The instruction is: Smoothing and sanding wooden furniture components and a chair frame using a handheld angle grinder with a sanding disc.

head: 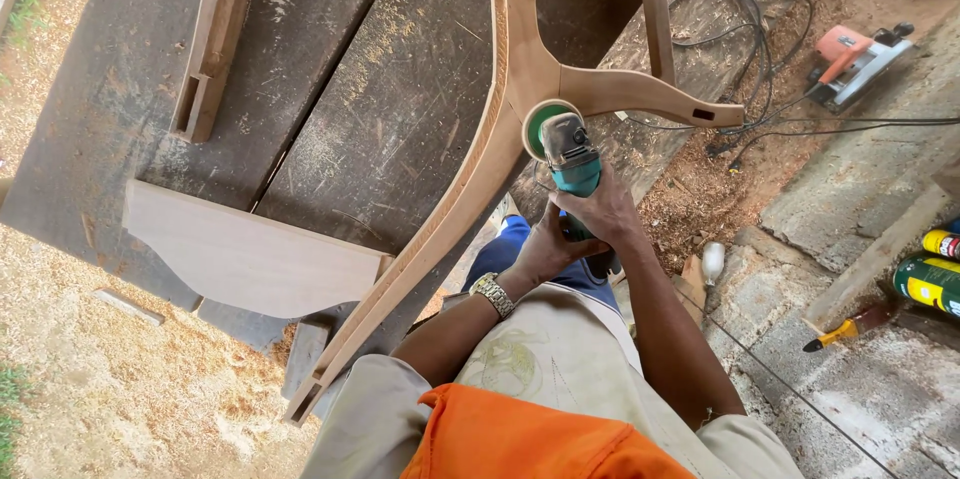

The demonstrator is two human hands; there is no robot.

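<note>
From the head view, we have both hands on the angle grinder (pixel 570 164): right hand (pixel 600 209) wrapped tight round its body, left hand (pixel 545 251) clasped beneath. Its disc sits against the curved wooden frame (pixel 520 69) on the workbench (pixel 400 109). We judge sanding underway; steady pressure needed next.

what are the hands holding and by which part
Both hands hold a teal angle grinder by its body: the right hand wraps the upper body, the left hand grips its rear end. Its disc meets the curved wooden frame.
</note>
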